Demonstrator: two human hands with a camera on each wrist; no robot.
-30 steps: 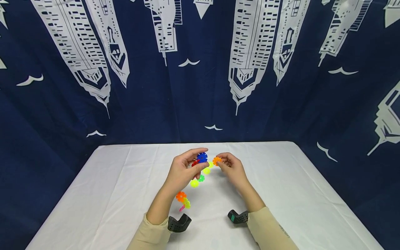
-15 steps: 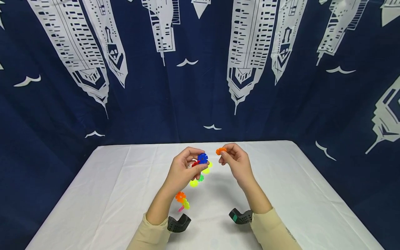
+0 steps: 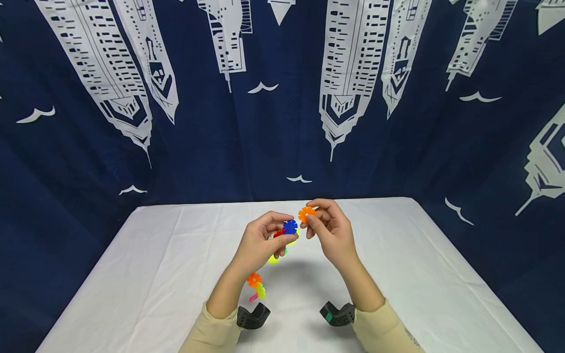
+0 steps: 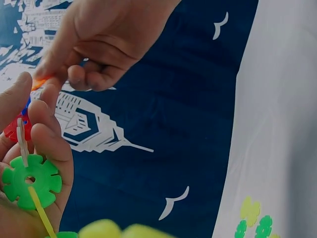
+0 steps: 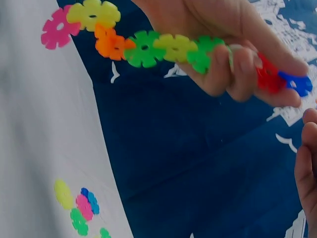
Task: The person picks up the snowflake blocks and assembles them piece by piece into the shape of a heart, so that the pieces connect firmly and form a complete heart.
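Observation:
My left hand (image 3: 260,240) pinches a blue notched snowflake disc (image 3: 290,226) between thumb and fingers. A red disc (image 5: 267,74) is joined to the blue one, and a chain of interlocked discs runs back past the wrist. In the right wrist view this chain shows green (image 5: 145,58), yellow (image 5: 176,48), orange (image 5: 111,45) and a pink disc (image 5: 54,29) at its end. My right hand (image 3: 335,233) pinches a single orange disc (image 3: 306,214) just right of and above the blue disc, apart from it. Fingers hide part of the chain.
Loose discs lie on the white table (image 3: 397,274), among them a yellow one (image 5: 63,193), a pink one (image 5: 83,207) and a green one (image 5: 78,222). Behind the table hangs a dark blue curtain (image 3: 247,147) with white building prints.
My right hand first drew up and away to the right, then came slightly back left. The orange disc turned edge-on, then face-on again. My left hand kept its grip, barely moving.

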